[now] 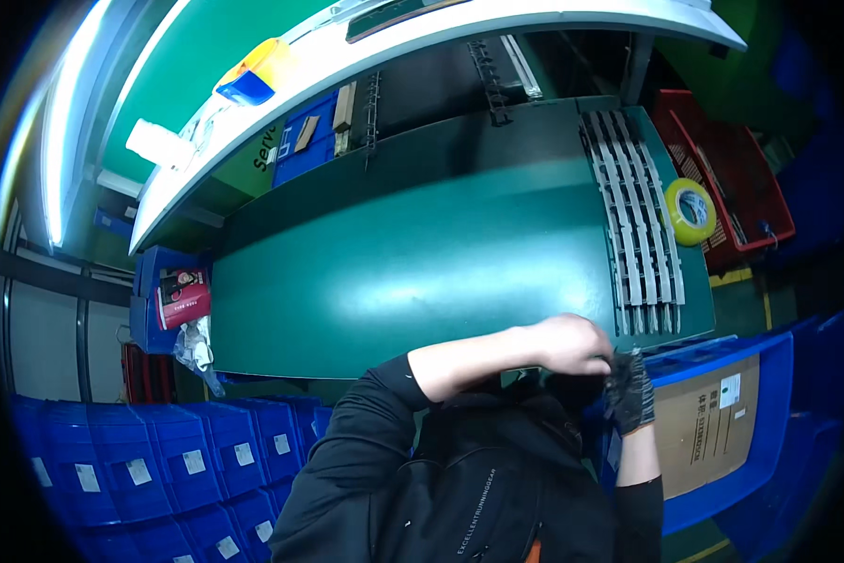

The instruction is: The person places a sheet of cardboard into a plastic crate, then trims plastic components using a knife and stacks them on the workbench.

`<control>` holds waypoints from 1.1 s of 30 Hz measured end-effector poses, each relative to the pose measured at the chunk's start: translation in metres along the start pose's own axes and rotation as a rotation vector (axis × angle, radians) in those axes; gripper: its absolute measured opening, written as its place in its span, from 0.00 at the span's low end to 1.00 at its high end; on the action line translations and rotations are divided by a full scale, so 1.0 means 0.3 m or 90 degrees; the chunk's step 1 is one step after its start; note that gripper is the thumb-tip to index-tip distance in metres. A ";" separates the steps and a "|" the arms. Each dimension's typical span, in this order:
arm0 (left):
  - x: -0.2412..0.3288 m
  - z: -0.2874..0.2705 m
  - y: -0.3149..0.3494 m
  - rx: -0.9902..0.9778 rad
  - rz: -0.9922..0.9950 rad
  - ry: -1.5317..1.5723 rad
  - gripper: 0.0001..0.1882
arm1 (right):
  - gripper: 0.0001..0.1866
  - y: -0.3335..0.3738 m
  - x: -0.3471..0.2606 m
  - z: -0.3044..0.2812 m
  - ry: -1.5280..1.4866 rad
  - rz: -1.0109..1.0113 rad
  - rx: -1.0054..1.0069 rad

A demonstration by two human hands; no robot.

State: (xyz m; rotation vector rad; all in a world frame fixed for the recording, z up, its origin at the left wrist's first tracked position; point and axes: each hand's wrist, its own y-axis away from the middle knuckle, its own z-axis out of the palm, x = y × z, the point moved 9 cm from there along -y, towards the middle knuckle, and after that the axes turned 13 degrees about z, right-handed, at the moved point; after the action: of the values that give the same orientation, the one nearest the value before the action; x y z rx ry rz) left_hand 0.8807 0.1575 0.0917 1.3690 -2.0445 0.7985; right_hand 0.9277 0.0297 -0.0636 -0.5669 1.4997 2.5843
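Observation:
My bare left hand (572, 345) reaches across my front, its fingers bent and closed at the fingertip end of a dark grey knitted glove (640, 380). That glove covers my right hand (629, 394), which is raised beside the table's near right corner. The fingers of the right hand are partly hidden by the left, and their shape is hard to make out. Just beyond both hands, several long slotted metal strips (636, 225) lie side by side on the green table (394, 281).
A yellow tape roll (690, 212) sits right of the strips, near a red crate (722, 178). Close on my right is a blue bin with cardboard (704, 422). Blue bins (168, 460) stand at left. A white shelf (422, 39) spans the far side.

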 end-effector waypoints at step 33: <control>-1.487 -1.070 0.734 0.292 -0.584 -0.655 0.24 | 0.11 -0.356 0.207 0.743 0.098 0.190 -0.061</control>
State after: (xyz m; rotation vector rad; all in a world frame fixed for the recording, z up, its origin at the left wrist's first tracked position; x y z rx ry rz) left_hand 0.8592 0.7318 -0.0504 3.0869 -1.4512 0.0936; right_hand 0.8396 0.2686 -0.0743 -0.6066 1.6247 2.9109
